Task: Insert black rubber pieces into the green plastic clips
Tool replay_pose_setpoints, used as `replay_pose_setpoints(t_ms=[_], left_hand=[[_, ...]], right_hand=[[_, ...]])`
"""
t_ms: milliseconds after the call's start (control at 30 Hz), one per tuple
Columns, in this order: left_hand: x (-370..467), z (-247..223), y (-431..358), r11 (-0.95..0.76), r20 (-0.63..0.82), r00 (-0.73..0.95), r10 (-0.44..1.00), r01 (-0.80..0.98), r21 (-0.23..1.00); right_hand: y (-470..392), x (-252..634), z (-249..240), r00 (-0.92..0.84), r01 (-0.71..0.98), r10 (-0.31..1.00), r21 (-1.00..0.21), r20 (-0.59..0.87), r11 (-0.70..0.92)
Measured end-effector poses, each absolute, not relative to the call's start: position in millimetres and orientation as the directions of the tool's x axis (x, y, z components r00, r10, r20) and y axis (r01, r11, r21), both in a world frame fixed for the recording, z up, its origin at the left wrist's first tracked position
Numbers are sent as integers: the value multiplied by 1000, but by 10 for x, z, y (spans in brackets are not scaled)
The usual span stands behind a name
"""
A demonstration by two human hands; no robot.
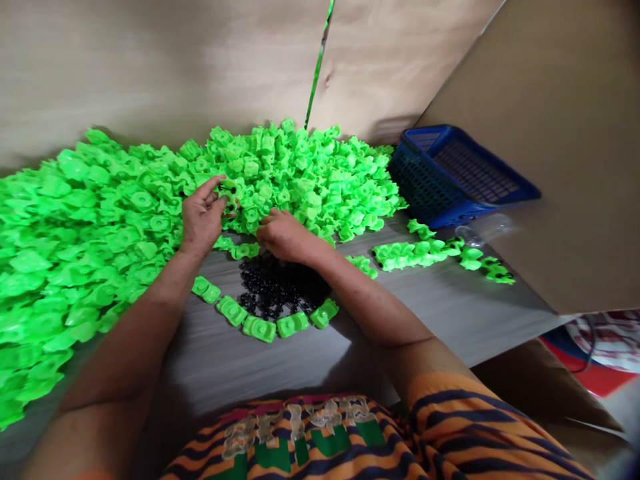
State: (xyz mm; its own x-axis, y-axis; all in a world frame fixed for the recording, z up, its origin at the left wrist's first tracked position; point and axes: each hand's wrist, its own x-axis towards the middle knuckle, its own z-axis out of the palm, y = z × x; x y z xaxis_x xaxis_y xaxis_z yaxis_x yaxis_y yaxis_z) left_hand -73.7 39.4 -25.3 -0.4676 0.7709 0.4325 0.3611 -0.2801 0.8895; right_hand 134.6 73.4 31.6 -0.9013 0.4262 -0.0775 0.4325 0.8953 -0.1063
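My left hand [203, 217] is raised in front of a large heap of bright green plastic pieces [320, 177]. Its fingers are closed on a green piece with a black part [228, 187]. To the right, my right hand [281, 233] has its fingers pressed together over the near side of the heap; anything in them is too small or hidden to name. Below it lies a pile of small black parts [280, 287]. Several green car-shaped pieces [259, 328] form a curve around the near side of that pile.
A blue plastic basket [450, 177] stands at the back right. A row of joined green pieces [413, 255] and a clear plastic item [470, 235] lie near it. Wooden boards [200, 67] rise behind the grey table [400, 373].
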Motion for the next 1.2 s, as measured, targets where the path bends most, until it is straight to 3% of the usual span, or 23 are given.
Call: replay_pose_setpoints(t_ms=[133,500,667,867,1033,1200], left_hand=[[-713,-266,393,-237,356,-483,800,290,927],[-453,-62,221,-120,215,-441,872,233,965],[-430,-61,228,-127,192,-430,882,174,976],[-398,-72,212,-141,186,-363,913,147,979],[-331,-27,180,-155,216,-354,910,194,969],[-290,1,160,-175,250,-358,900,229,958]], right_hand=[[585,1306,323,-876,442,432,3,-214,897],[597,1289,331,-884,429,420,-1,-207,903],[737,1427,423,-887,463,451,-183,-101,868],[930,1578,437,-776,366,577,-564,255,740],[967,1552,389,-652,285,637,-646,412,709],[1030,1500,306,-569,218,690,-727,447,651]])
